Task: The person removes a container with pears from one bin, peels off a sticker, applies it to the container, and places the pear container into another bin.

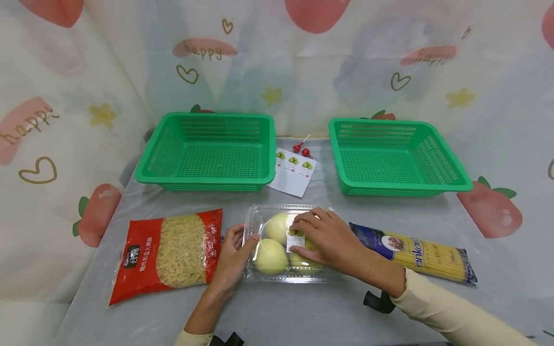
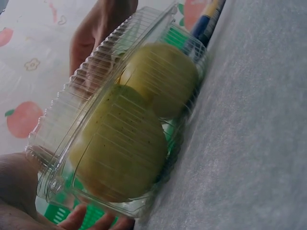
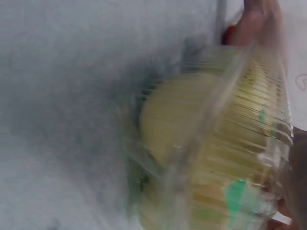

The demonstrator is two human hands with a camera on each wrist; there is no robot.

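While the left hand (image 1: 231, 262) braces the left end of the clear plastic clamshell (image 1: 259, 218), its thumb and fingers curl against the box's rim, and the right hand (image 1: 329, 240) lies over the lid with its fingers bent down, pressing a small white label (image 1: 295, 241) onto the top. The clamshell sits in the lower middle of the head view, flat on the grey table (image 1: 303, 312), and holds pale yellow-green fruits (image 1: 270, 254); two show plainly in the left wrist view (image 2: 120, 153), filling the ribbed box (image 2: 62, 124) from end to end. In the right wrist view the box (image 3: 268, 124) is blurred, and the fruit (image 3: 192, 120) inside reads only as a yellow mass.

At the lower left of the head view a red bag of short pasta (image 1: 169, 252) lies flat, just beside the left hand. At the lower right a long packet of spaghetti (image 1: 424, 257) lies at a slant, partly under the right forearm. Two green mesh baskets stand side by side across the middle of the frame, one at the left (image 1: 151, 168) and one at the right (image 1: 446, 180), well apart. Between them lies a white sheet of labels (image 1: 290, 180) with two red lollipops (image 1: 301, 149) at its top edge.
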